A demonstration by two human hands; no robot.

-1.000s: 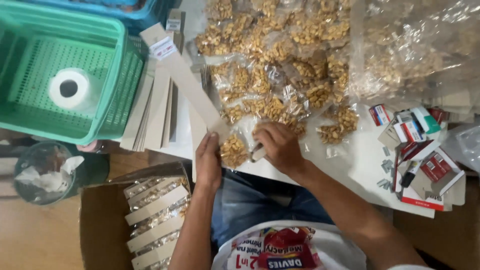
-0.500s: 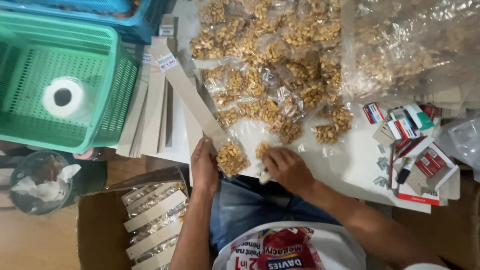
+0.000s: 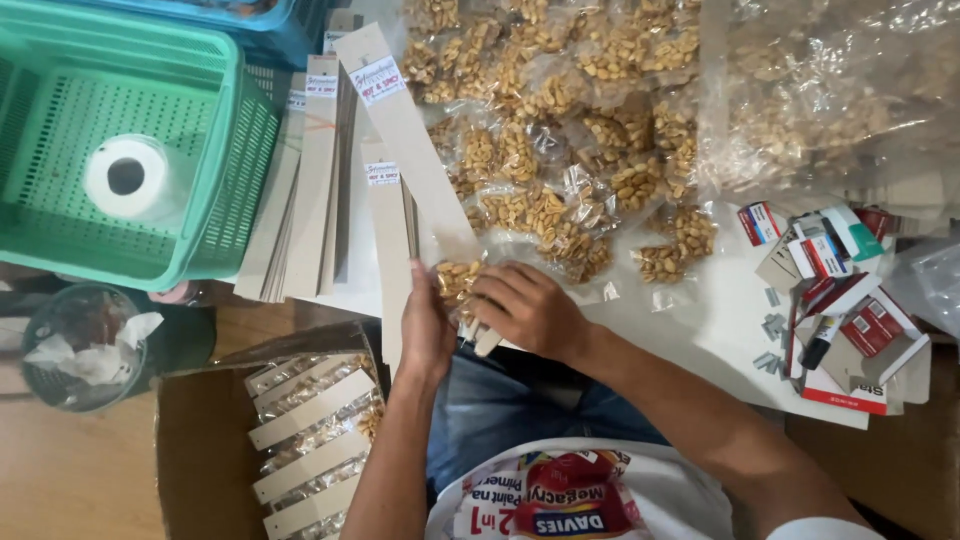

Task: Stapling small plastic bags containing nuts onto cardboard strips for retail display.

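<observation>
- Two hands meet at the near edge of the white table (image 3: pixel 700 330), both working one small clear packet of peanuts (image 3: pixel 455 278) against the lower end of a long cardboard strip (image 3: pixel 420 160).
- Left hand (image 3: pixel 425 325): closed edge-on against the strip and the packet, pinning them together from the left.
- Right hand (image 3: pixel 528 308): fingers curled over the strip's near end just right of the packet, gripping it; whether a tool sits under the palm cannot be told.
- Change since a second ago: the packet then lay between the hands on the table beside the strip; it now sits on the strip's end, and both hands have drawn closer together and nearer the body. Judgement: the packet is being fixed to the strip, with that end the first place filled.
- Strip position: it runs diagonally from the hands to the far left, a small printed label at its far end.
- Left of it: a stack of blank cardboard strips (image 3: pixel 300 200), then a green plastic basket (image 3: pixel 215 200) holding a roll of white tape (image 3: pixel 128 178).
- Far and right: a heap of loose peanut packets (image 3: pixel 560 120) and a large clear bag of peanuts (image 3: pixel 820 100).
- Right: small staple boxes (image 3: pixel 830 260), loose staples, a black marker (image 3: pixel 822 340).
- Near left, below the table: a cardboard carton (image 3: pixel 200 450) with finished strips inside, and a mesh waste bin (image 3: pixel 75 345).
</observation>
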